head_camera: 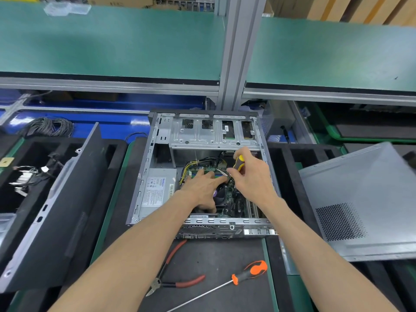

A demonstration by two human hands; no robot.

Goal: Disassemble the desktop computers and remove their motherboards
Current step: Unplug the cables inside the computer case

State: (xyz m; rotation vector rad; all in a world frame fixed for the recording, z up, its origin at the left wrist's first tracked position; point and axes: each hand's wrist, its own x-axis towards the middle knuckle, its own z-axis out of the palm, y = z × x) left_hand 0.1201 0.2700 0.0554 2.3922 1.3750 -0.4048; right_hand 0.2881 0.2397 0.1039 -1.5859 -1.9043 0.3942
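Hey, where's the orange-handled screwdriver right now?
In the head view, the orange-handled screwdriver lies untouched on the dark mat in front of the open computer case, just right of the red-handled cutters, between the person's forearms.

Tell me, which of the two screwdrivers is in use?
The yellow-and-black screwdriver, gripped by the right hand inside the case; the orange-handled screwdriver lies untouched on the mat.

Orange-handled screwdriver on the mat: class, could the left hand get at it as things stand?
Probably yes: the left hand holds nothing inside the case, and the orange-handled screwdriver lies uncovered on the mat, apart from the cutters.
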